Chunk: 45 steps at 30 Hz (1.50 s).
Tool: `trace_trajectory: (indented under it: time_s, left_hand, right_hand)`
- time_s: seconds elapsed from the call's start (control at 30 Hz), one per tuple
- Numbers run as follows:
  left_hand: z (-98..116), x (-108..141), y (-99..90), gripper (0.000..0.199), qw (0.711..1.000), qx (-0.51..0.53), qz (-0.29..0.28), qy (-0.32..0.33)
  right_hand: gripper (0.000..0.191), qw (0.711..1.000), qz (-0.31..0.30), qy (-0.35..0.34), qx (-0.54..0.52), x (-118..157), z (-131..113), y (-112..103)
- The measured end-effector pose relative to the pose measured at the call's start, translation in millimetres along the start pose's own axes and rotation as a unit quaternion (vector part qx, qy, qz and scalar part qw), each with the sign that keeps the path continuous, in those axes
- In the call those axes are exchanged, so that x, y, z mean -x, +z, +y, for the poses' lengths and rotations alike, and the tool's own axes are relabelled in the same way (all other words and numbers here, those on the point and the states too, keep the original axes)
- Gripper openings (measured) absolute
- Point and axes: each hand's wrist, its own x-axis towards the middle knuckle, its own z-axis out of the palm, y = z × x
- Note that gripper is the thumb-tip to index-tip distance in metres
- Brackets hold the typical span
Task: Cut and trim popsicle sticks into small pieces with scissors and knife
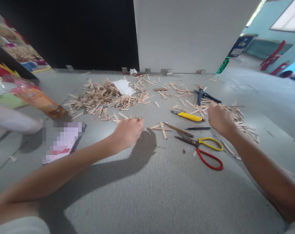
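My left hand (129,132) is closed above the grey surface, its fingertips pressed together; what they hold, if anything, is hidden. Just to its right lie a few small wooden sticks (164,130), crossing one another. Over the right-hand pile of wooden sticks (237,118), my right hand (220,119) has its fingers curled downward, and its grasp cannot be made out. Close to this hand are a dark-handled cutting tool (200,96) and a yellow utility knife (190,117). Scissors (194,142) with one yellow and one red handle loop lie nearer me, beside tweezers (179,129) and a thin black tool (198,128).
A larger stick pile (98,96) with crumpled white paper (123,87) lies at the back left. An orange-labelled plastic bottle (37,97) and a blurred flat object (64,141) are on the left. Behind stands a black-and-white panel (186,35) with metal brackets along its foot.
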Motion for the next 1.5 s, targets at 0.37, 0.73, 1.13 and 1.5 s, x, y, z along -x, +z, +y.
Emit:
trace_trajectory:
  time_s: [0.37,0.73,1.13,1.5]
  left_hand:
    - [14.3,4.1,23.0,0.034,0.977,0.091,0.052,0.186]
    - [13.0,-5.5,51.7,0.051,0.983,0.05,0.067,0.164]
    - [65.4,58.7,71.6,0.065,0.95,0.063,0.132,0.278]
    - [67.5,52.8,78.3,0.068,0.966,0.02,0.183,0.183]
  right_hand:
    - [0.013,0.921,-0.191,-0.32,-0.115,57.3,-118.5,20.5]
    - [0.032,0.987,-0.105,-0.092,0.073,27.5,-36.8,3.1]
    - [0.018,0.893,0.05,-0.038,-0.445,21.1,-73.6,-1.2]
    - [0.039,0.814,-0.156,-0.031,-0.559,36.5,-99.6,39.3]
